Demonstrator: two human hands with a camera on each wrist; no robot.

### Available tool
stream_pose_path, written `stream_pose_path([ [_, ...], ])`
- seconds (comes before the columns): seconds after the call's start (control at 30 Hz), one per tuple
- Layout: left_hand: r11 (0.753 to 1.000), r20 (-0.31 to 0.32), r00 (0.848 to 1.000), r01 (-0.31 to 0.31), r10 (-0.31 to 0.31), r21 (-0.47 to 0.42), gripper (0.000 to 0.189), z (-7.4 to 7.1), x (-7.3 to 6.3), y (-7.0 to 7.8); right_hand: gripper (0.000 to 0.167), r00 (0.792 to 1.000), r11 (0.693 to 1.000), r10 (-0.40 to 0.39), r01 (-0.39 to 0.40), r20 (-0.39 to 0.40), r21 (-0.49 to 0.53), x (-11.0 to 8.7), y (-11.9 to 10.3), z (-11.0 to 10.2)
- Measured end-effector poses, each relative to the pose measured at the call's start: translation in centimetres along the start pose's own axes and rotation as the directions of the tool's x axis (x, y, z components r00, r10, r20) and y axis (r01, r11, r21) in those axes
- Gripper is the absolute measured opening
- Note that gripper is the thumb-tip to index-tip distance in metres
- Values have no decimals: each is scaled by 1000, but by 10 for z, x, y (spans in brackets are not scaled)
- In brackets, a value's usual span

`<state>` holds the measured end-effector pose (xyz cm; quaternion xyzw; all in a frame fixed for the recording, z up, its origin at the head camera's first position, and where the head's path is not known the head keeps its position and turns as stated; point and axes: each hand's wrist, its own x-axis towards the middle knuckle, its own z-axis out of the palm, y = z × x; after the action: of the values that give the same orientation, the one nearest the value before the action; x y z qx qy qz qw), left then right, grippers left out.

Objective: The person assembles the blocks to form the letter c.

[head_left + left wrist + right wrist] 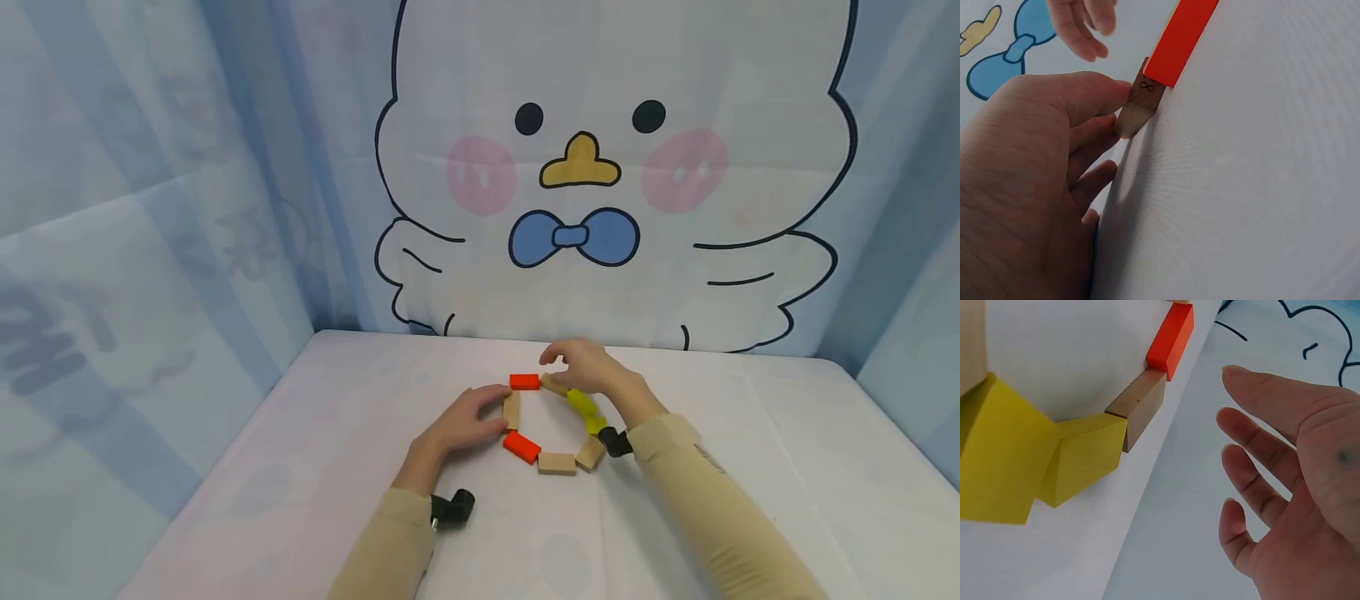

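Observation:
In the head view, several red, yellow and plain wooden blocks form a ring on the table. My left hand (467,421) is at the ring's left side, thumb and index finger pinching a plain wooden block (512,411). A printed mark shows on that block's end in the left wrist view, beside a red block (1182,44). Above the ring's far right part hovers my right hand (587,367), fingers loosely bent and apart, holding nothing. Nearest to it are a plain wooden block (1138,403) and a yellow block (1088,456), standing end to end.
Another red block (524,382) lies at the ring's far side. Two more wooden blocks, one in front (557,464) and one at the near right (590,453), belong to the ring. Behind the white-covered table (300,467) hangs a printed curtain (450,292).

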<state>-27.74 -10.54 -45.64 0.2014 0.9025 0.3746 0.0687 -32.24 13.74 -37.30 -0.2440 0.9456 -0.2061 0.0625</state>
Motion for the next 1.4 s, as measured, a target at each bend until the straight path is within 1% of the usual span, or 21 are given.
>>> stream_pose_path([
  [0.17, 1000, 0, 1000, -13, 13, 3, 53, 1, 1, -2, 31, 1000, 1000, 10, -10, 17, -1, 11, -4, 4],
  [0.4, 1000, -2, 1000, -15, 15, 10, 53, -2, 0, -1, 31, 996, 997, 72, -73, 54, 20, 23, -13, 9],
  [0.53, 1000, 0, 1000, -11, 11, 8, 54, -3, -1, 1, 31, 994, 996, 88, -89, 71, 6, 28, -16, 11],
  [0.67, 1000, 3, 1000, -5, 5, 11, 54, -4, -2, 2, 31, 992, 996, 88, -88, 89, -9, 33, -19, 14],
  [0.93, 1000, 13, 1000, -24, 24, 19, 54, -4, 0, 1, 31, 990, 997, 77, -75, 115, -18, 38, -21, 19],
  [1.13, 999, 10, 999, -44, 44, 22, 54, -3, 1, -1, 31, 990, 997, 74, -69, 122, -42, 40, -20, 22],
  [1.4, 999, 6, 999, -38, 38, 21, 54, -4, 0, -2, 29, 990, 996, 60, -50, 125, -78, 43, -20, 26],
])
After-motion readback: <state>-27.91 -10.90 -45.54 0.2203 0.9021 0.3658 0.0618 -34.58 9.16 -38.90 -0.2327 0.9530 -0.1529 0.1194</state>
